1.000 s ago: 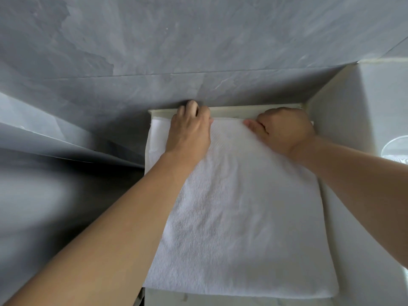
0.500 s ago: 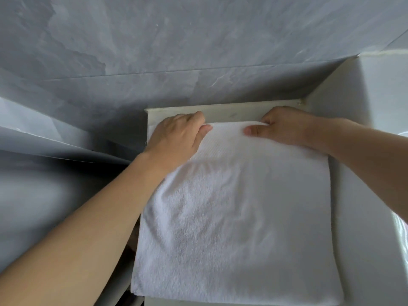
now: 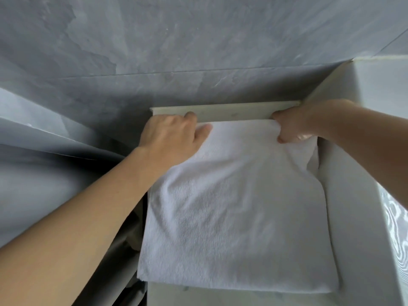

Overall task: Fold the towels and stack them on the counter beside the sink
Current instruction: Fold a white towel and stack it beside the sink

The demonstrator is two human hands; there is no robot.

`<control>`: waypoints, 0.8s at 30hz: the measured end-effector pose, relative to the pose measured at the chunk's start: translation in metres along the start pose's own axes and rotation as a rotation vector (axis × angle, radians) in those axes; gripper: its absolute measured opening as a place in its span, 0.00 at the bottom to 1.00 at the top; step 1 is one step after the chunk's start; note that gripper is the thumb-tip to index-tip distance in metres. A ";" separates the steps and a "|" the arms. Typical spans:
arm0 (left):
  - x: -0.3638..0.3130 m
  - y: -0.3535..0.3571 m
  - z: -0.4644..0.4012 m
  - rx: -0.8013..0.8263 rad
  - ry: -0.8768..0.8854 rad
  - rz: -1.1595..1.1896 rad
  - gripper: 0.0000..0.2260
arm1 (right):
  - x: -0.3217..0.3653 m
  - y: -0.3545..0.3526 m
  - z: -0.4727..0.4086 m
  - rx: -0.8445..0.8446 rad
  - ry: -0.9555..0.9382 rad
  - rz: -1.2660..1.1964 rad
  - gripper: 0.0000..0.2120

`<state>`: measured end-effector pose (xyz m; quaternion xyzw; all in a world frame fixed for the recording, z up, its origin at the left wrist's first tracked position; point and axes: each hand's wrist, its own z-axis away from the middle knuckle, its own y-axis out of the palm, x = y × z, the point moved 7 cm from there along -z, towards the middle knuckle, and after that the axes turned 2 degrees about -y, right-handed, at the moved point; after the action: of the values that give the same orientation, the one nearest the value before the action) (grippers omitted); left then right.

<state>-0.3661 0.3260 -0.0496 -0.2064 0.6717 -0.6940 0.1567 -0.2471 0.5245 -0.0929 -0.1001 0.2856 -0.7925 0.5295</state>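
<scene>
Head cam, looking down at a white towel [image 3: 234, 217] lying folded into a rough square on a narrow pale counter [image 3: 220, 111], tucked into a corner. Grey stone-look wall [image 3: 198, 51] runs behind it, and a white block [image 3: 357, 173] sits right against the towel's right side; could be the sink's outer wall, but it's hard to say from this angle.

Left hand [image 3: 170, 138] is on the towel's far left corner, fingers curled over the far edge and thumb lying on top, so it looks like it's gripping that corner. Right hand [image 3: 291, 127] has the far right corner pinched, with the cloth bunched up and lifted a bit under its fingers.

The near edge of the towel hangs slightly past the counter's left front. Dark gap [image 3: 132, 250] down the left side between counter and wall.
</scene>
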 end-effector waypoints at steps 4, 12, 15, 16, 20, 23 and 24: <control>-0.008 -0.001 0.009 0.348 0.102 0.336 0.15 | -0.009 0.015 0.017 0.281 0.028 -0.089 0.16; 0.017 0.032 0.024 0.954 -0.263 0.857 0.10 | -0.006 0.028 0.016 0.365 0.053 -0.051 0.19; 0.035 0.046 0.012 0.714 -0.236 0.174 0.12 | 0.009 0.003 0.001 -0.040 -0.022 0.180 0.10; 0.034 0.045 0.011 0.623 -0.230 0.151 0.11 | 0.009 0.004 0.001 -0.067 -0.012 0.177 0.05; 0.037 0.040 0.014 0.383 -0.320 0.416 0.07 | 0.013 0.015 0.003 0.026 0.035 0.168 0.13; 0.045 0.033 0.016 0.388 -0.406 0.282 0.04 | 0.027 0.005 0.003 -0.128 -0.024 0.233 0.08; 0.047 0.027 0.015 0.314 -0.401 0.150 0.03 | 0.028 -0.005 0.006 -0.271 0.009 0.218 0.11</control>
<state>-0.4008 0.2881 -0.0727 -0.2623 0.5249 -0.7214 0.3678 -0.2605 0.4992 -0.0893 -0.1352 0.4014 -0.6852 0.5925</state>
